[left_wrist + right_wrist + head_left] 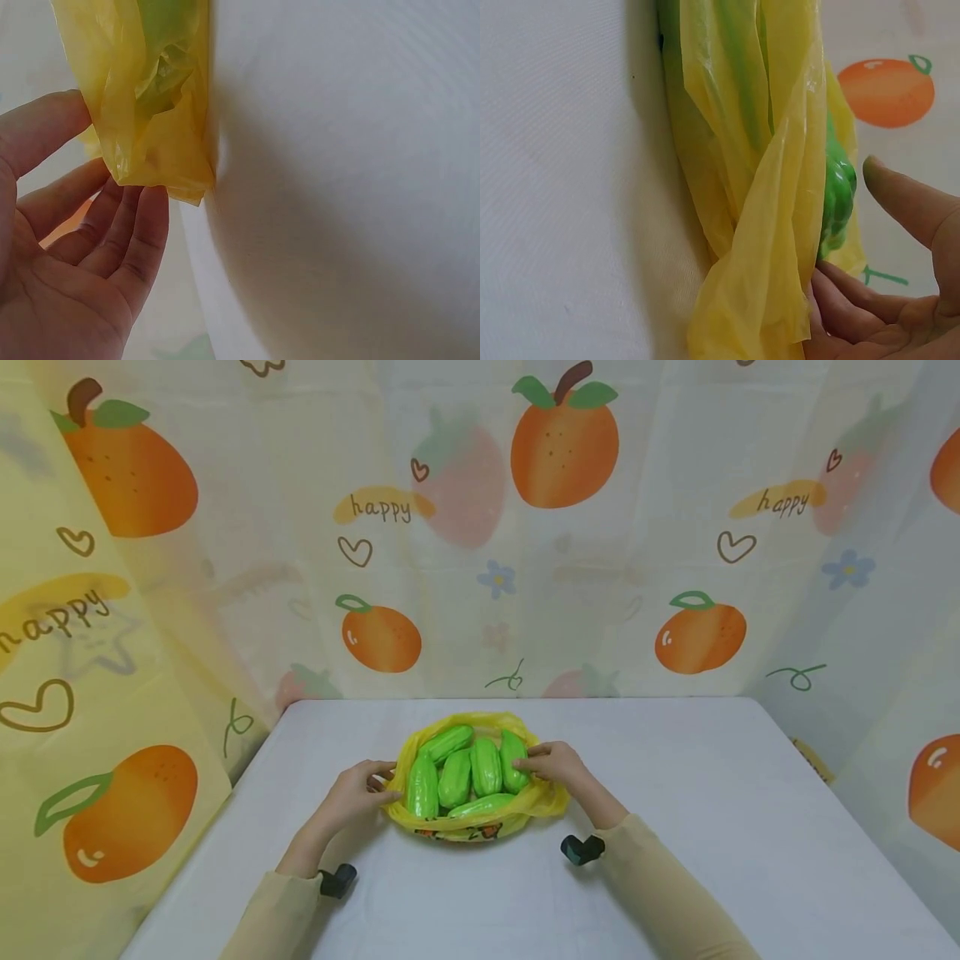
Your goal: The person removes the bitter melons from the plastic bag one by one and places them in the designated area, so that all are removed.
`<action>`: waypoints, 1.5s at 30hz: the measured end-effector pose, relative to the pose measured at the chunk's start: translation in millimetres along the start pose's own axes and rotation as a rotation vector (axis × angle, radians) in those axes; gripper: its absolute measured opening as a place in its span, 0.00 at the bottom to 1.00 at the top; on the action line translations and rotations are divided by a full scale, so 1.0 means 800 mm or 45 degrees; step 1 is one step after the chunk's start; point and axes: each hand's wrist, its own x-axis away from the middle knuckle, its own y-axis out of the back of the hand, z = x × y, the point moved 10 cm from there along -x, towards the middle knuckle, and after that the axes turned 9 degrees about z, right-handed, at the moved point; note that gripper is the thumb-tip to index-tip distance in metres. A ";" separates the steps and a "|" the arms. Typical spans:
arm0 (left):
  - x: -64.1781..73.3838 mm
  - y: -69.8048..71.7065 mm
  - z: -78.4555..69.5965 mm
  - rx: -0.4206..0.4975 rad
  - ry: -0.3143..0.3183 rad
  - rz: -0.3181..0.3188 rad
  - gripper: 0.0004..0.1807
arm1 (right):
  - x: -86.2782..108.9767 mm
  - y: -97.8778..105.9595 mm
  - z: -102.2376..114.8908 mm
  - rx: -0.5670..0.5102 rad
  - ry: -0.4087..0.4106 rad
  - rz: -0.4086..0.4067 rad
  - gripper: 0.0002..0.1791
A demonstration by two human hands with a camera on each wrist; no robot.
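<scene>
A yellow plastic bag [510, 820] sits on the white table with its mouth spread wide. Several glossy, bright green gourd-shaped vegetables [486, 767] lie inside it. At the bag's left side is my left hand [356, 793]; its loosely bent fingers and thumb touch the folded plastic, as the left wrist view also shows. My right hand [558, 766] is at the right side, fingertips against the bag's edge by the rightmost green vegetable [513, 760]. In the right wrist view the thumb [904, 191] stands apart from that vegetable, and the other fingertips are partly hidden behind the plastic.
The white table [675, 777] extends on both sides of the bag. Behind it hangs a curtain [480, 610] printed with oranges, strawberries and hearts, which also runs along the left and right sides. Dark wrist cameras [582, 850] are worn under both wrists.
</scene>
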 end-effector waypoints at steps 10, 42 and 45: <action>-0.001 -0.004 0.004 0.012 0.011 0.021 0.30 | 0.000 -0.004 0.001 -0.061 -0.031 0.032 0.34; 0.002 -0.003 0.003 0.044 0.029 0.031 0.29 | -0.002 -0.006 0.011 0.193 -0.090 -0.028 0.36; 0.003 -0.002 0.002 0.038 0.023 0.029 0.29 | -0.002 -0.006 0.012 0.194 -0.090 -0.031 0.38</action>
